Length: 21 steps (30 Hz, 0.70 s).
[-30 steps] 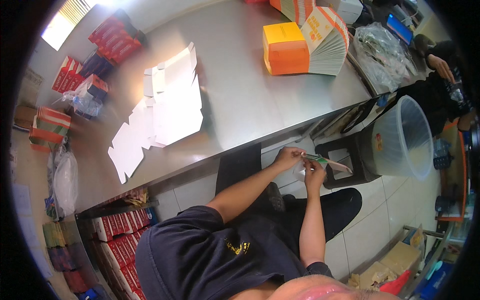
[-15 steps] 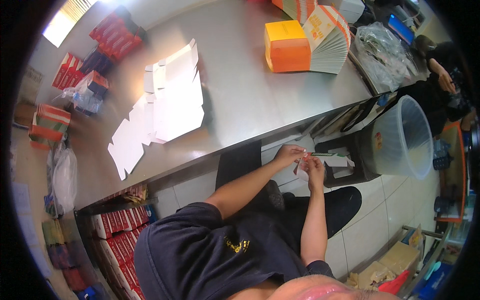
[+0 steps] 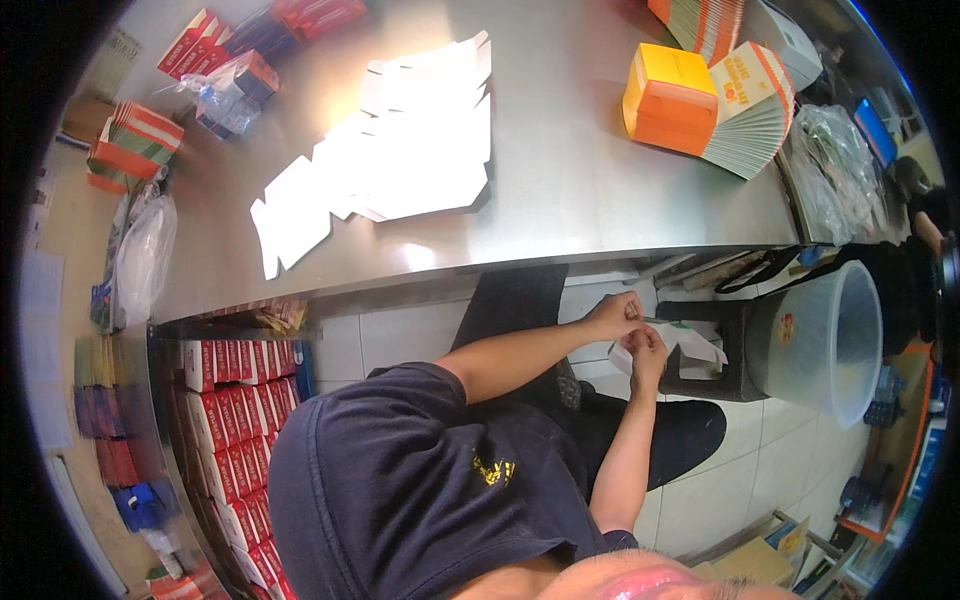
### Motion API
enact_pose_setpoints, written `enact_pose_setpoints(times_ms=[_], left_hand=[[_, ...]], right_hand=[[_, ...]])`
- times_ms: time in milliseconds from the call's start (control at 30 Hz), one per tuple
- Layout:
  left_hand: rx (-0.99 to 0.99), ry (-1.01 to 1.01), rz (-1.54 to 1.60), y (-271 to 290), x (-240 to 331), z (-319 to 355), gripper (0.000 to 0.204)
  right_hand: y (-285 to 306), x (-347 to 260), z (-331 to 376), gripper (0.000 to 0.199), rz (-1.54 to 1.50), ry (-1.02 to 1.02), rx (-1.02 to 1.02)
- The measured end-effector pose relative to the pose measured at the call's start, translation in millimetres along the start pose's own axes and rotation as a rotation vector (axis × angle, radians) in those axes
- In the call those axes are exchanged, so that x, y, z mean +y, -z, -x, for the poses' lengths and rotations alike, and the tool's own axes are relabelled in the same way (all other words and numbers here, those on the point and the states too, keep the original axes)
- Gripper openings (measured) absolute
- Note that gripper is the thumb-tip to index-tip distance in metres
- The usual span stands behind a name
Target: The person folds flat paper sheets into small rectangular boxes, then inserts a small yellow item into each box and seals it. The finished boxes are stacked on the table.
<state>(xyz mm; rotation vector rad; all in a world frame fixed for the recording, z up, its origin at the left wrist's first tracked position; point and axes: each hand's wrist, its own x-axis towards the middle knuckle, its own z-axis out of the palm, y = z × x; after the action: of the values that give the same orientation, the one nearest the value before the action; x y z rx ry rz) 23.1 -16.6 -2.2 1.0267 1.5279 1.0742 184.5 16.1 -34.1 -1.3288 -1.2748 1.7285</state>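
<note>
Over the floor just off the table's front edge, I hold a small folding carton (image 3: 692, 344), white with a bit of green print. My left hand (image 3: 612, 318) pinches its near end between closed fingers. My right hand (image 3: 646, 360) grips the same piece close beside the left, fingertips almost meeting. White flaps stick out to the right of both hands, above a dark stool (image 3: 735, 345). Fingers hide part of the carton. Flat white box blanks (image 3: 425, 150) lie overlapping on the metal table (image 3: 560, 200), away from both hands.
An orange-yellow box (image 3: 672, 98) stands beside a fanned stack of cartons (image 3: 752, 125) at the table's far right. A translucent plastic bin (image 3: 815, 340) is right of the stool. Red-and-white boxes (image 3: 240, 420) fill a shelf below the table. Another person (image 3: 925, 225) is at the right edge.
The view has shifted, so the table and stacks sit differently in it. Both hands still hold the carton; its red and green printed face now shows less, and more white shows.
</note>
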Motion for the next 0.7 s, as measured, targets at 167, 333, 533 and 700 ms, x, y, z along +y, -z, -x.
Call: enact_pose_setpoints(times_ms=[167, 333, 533, 700], left_hand=[[0.098, -0.153, -0.012, -3.4, -7.7, -3.1, 0.024], [0.1, -0.218, -0.024, -4.3, -1.3, -1.8, 0.02], [0.101, -0.287, -0.063, -7.6, -13.7, -0.5, 0.017], [0.04, -0.125, -0.021, -1.7, -12.8, -3.6, 0.021]], right_hand=[[-3.0, -12.5, 6.9, 0.027, -0.101, -0.08, -0.012], [3.9, -3.8, 0.4, 0.028, -0.122, -0.053, -0.004], [2.8, -7.9, 8.8, 0.027, 0.201, 0.028, 0.066], [7.2, 10.1, -5.9, 0.023, -0.005, -0.056, -0.021]])
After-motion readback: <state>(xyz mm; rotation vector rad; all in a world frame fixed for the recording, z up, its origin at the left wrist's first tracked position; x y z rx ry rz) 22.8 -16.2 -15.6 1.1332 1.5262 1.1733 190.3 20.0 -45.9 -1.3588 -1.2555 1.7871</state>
